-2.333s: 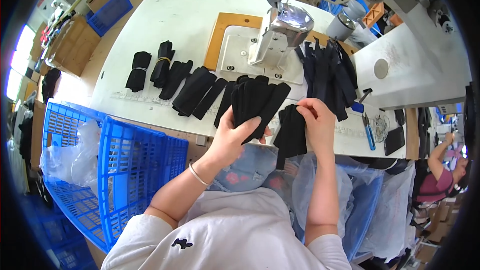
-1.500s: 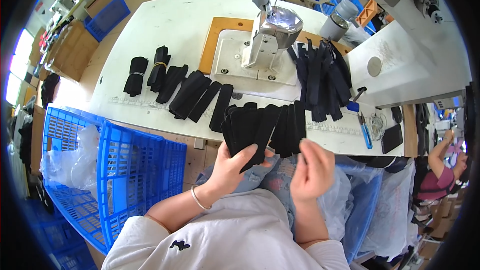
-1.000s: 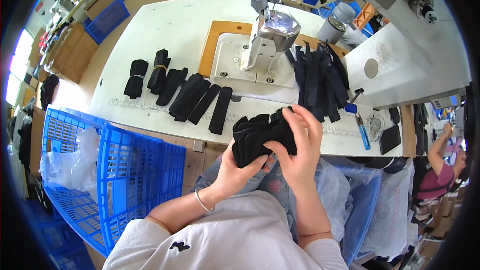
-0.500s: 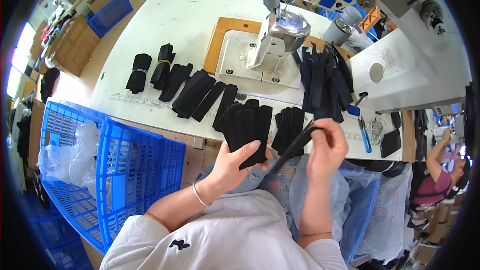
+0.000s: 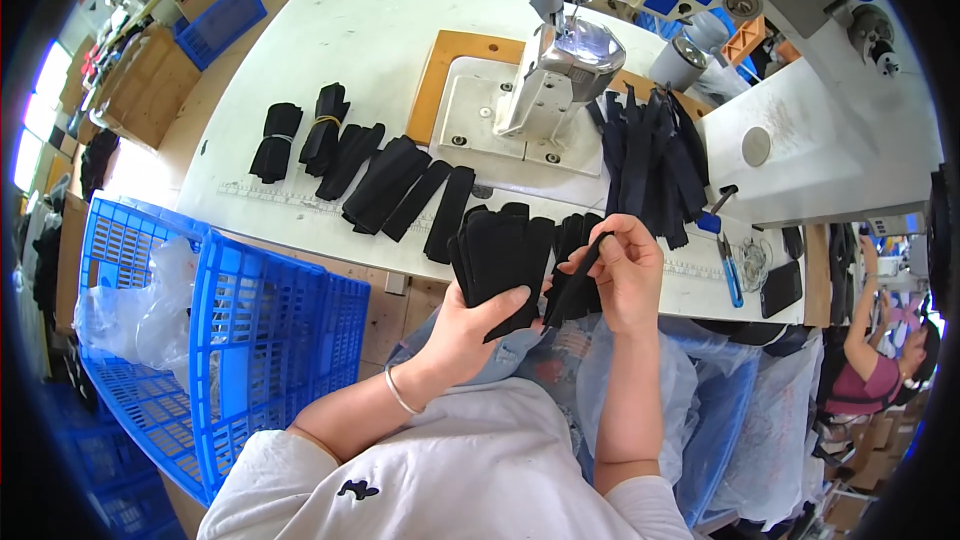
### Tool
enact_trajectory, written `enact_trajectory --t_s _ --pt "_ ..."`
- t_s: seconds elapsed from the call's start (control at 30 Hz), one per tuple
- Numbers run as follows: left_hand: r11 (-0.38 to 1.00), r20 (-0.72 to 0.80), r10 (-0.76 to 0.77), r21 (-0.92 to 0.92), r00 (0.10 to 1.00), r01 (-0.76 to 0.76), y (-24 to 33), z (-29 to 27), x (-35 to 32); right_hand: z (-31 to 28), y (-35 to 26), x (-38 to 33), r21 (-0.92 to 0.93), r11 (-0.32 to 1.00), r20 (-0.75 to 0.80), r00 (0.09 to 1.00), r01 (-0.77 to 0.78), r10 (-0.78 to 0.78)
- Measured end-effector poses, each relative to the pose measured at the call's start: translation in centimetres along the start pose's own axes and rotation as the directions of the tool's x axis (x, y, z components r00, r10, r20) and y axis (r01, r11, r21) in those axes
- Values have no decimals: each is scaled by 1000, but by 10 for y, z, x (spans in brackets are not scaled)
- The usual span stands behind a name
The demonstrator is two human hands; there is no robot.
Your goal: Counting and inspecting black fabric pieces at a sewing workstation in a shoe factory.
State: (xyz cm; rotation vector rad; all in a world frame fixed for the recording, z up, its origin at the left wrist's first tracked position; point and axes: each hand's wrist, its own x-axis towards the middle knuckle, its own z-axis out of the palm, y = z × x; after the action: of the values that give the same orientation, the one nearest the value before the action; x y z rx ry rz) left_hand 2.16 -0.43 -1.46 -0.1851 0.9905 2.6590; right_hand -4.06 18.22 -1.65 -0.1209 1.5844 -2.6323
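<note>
Fingers of my left hand (image 5: 470,325) are clamped round a fanned stack of black fabric strips (image 5: 500,255), thumb across the front, the other fingers hidden behind the cloth. It sits at the near edge of the white bench (image 5: 330,50), partly over my lap. Just beside it, my right hand (image 5: 625,275) pinches a single black strip (image 5: 578,275) between thumb and forefinger; the strip's lower end runs down against the stack, and I cannot tell where it stops against the dark pieces behind it.

Going from the left: a blue plastic crate (image 5: 270,340) stands beside my knee with a clear plastic bag (image 5: 140,305) in it, its far side cut off by the dark rim of the view. On the bench lie two tied bundles of black strips (image 5: 300,130), then a loose row of flat black pieces (image 5: 400,185) along a ruler strip (image 5: 290,200) at the bench edge. Behind my hands stands the sewing machine (image 5: 565,70) on its wooden inset, its top cut off. To its right a heap of long black strips (image 5: 650,160) drapes over the bench, and near it lie blue-handled snips (image 5: 730,275) and a dark phone (image 5: 780,288). At the far right another person (image 5: 880,360) is partly visible, warped by the rim.
</note>
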Motion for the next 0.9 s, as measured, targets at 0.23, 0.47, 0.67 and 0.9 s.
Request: enact_trajectory --t_s 0.23,0.47,0.67,0.9 --pt "989 -21 -130 -79 991 128 6 5 2 4 4 -3 53 994 87 992 -94 90" --pt "985 36 40 165 999 -46 1 8 8 3 -7 -6 -98 995 94 996 14 -5" --pt "810 136 292 492 947 -321 14 -4 14 -13 -39 8 -628 775 -148 988 -70 -31" --pt "628 322 102 713 941 -312 14 -17 -4 6 -15 15 -889 101 324 770 447 -549"
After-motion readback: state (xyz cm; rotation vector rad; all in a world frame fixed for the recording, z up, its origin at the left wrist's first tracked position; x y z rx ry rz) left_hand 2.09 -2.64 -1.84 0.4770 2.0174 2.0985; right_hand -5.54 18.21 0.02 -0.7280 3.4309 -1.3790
